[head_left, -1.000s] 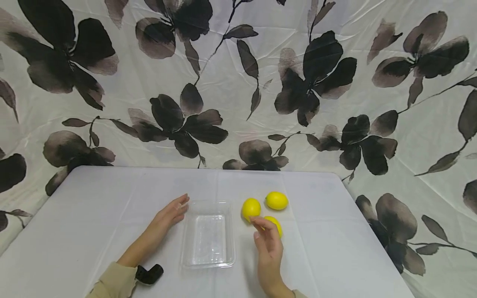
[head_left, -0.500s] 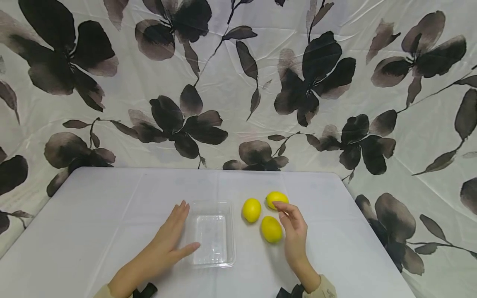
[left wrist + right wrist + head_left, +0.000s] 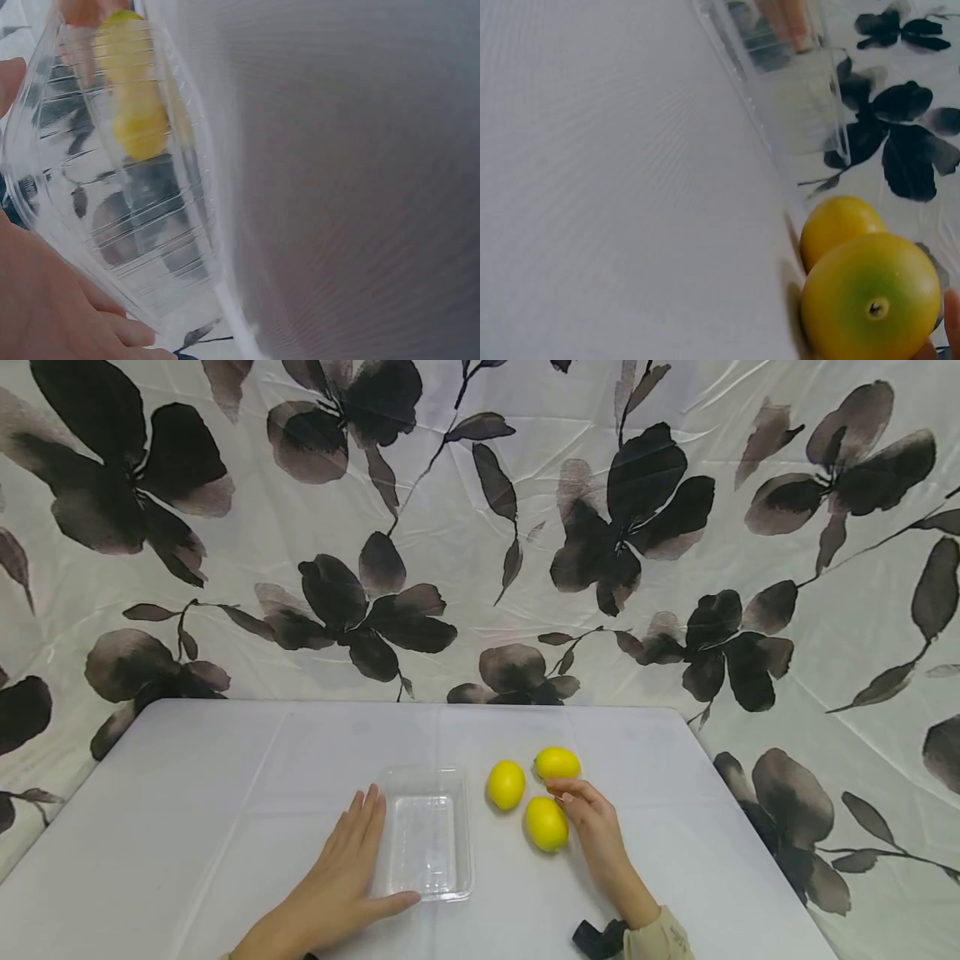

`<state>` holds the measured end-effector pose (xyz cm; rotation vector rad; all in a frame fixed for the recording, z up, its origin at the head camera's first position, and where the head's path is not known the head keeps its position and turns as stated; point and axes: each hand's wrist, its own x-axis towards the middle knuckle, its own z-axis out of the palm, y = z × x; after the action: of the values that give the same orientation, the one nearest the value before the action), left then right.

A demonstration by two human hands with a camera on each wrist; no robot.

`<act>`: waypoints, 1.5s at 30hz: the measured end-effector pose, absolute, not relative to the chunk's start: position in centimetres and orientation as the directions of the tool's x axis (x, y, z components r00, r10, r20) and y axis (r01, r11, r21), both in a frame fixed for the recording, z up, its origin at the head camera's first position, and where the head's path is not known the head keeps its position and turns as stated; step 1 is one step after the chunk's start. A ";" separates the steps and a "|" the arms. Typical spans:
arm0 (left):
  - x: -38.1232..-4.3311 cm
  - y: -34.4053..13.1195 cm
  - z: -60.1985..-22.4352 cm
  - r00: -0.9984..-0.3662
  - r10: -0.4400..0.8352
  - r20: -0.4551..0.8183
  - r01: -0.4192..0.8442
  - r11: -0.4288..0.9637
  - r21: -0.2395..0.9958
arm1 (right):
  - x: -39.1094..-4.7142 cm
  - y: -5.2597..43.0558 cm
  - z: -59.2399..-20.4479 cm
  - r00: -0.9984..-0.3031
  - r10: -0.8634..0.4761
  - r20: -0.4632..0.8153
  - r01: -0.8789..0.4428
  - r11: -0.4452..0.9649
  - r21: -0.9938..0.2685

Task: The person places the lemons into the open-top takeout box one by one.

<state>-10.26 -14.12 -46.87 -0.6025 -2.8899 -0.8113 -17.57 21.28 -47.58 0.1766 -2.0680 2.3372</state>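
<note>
A clear plastic container (image 3: 463,835) stands on the white table. My left hand (image 3: 333,877) lies along its left side with straight fingers, the thumb reaching to the near left corner. In the left wrist view the hand (image 3: 52,300) is beside the container wall (image 3: 150,247). Three yellow lemons sit to the right of the container: a left lemon (image 3: 506,785), a far lemon (image 3: 557,762) and a near lemon (image 3: 546,827). My right hand (image 3: 600,835) is at the near lemon's right side, fingers loosely bent. In the right wrist view, a lemon (image 3: 855,300) partly hides its fingertips.
A white cloth covers the table (image 3: 187,827). Behind it hangs a white curtain (image 3: 465,643) printed with dark flowers. A black strap piece (image 3: 600,938) shows at the right wrist, by a beige sleeve (image 3: 658,935).
My right hand has moved right from over the near lemon to its right side, uncovering it. My left hand has come nearer to me along the container, its thumb now spread toward the near corner.
</note>
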 end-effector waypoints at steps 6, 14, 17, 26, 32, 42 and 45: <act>-10.3 -14.0 -47.2 -0.917 0.341 0.206 0.398 0.800 0.448 | -18.2 22.2 -48.9 -0.975 -0.212 0.062 -0.031 -0.145 -0.989; -10.1 -13.7 -47.2 -0.924 0.327 0.199 0.383 0.795 0.470 | -18.2 22.6 -49.9 -0.937 -0.330 0.115 -0.096 -0.074 -0.993; -10.1 -13.7 -47.2 -0.926 0.324 0.194 0.377 0.789 0.484 | -18.2 22.7 -50.1 -0.932 -0.342 0.123 -0.118 -0.037 -0.992; -10.4 -13.6 -47.1 -0.932 0.321 0.168 0.361 0.789 0.498 | -18.1 22.5 -50.4 -0.912 -0.374 0.170 -0.187 0.012 -0.982; -10.9 -13.4 -47.1 -0.927 0.335 0.170 0.374 0.778 0.506 | -17.9 22.5 -50.2 -0.914 -0.375 0.154 -0.180 0.035 -0.983; -11.2 -13.1 -47.0 -0.933 0.331 0.142 0.351 0.744 0.569 | -17.9 22.6 -50.4 -0.909 -0.386 0.157 -0.183 0.031 -0.983; -11.2 -13.2 -47.0 -0.934 0.330 0.141 0.349 0.745 0.569 | -17.9 22.5 -50.5 -0.905 -0.393 0.166 -0.190 0.023 -0.982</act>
<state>-11.20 -13.16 -47.00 -0.5651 -2.9051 -0.9565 -17.92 22.53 -50.45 0.6766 -2.3496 2.2068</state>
